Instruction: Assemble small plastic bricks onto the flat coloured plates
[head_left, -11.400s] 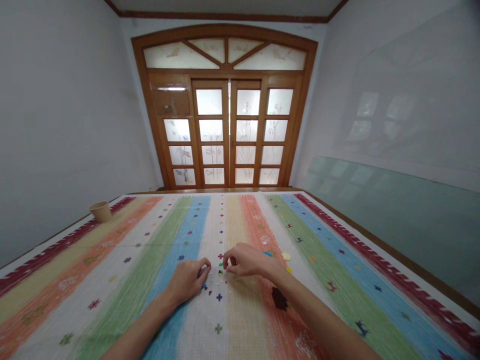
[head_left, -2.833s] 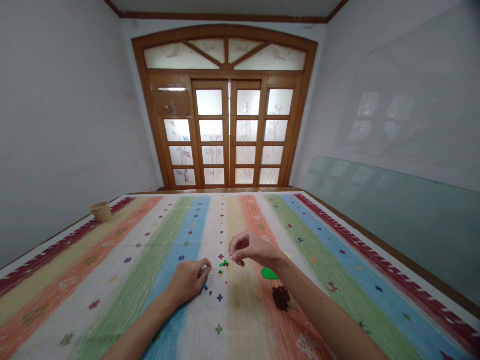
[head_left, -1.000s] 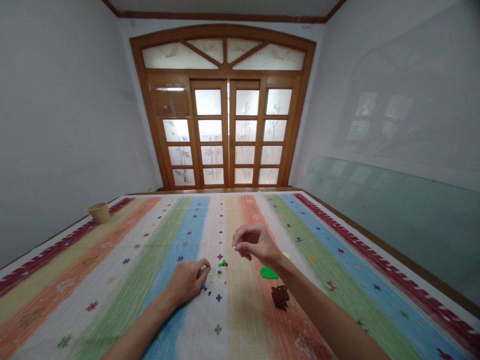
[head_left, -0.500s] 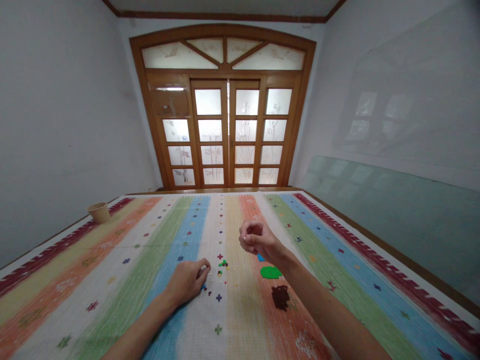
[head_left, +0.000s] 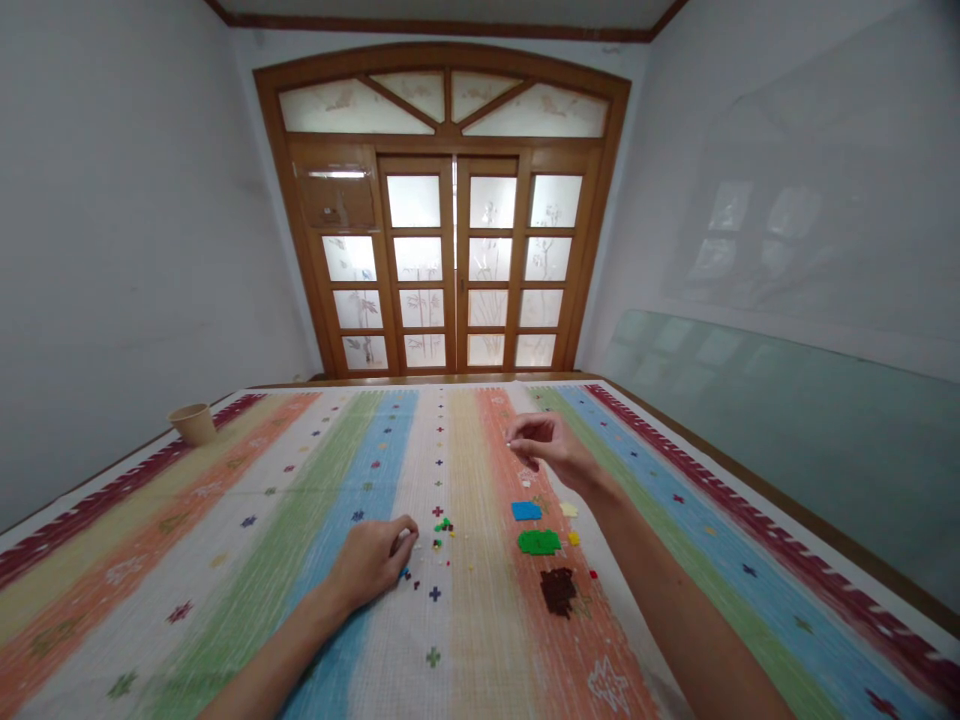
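— Brown, ragged-edged pile of small matte pieces (head_left: 559, 592) nearest, on striped woven tablecloth (head_left: 487, 600), right of centre. Left hand (head_left: 377, 555)?
— Curled beside loose mixed-colour bits (head_left: 445, 525); grip unclear. Plastic-looking green pile (head_left: 539, 542), then blue pile (head_left: 526, 511) farther: presumably separated by colour.
— Right hand (head_left: 549, 446)?
— Apart from left; fingertips pinch tiny white piece (head_left: 509, 445), likely for smallness. Tan paper-like cup (head_left: 193, 426): near tablecloth's far-left corner.
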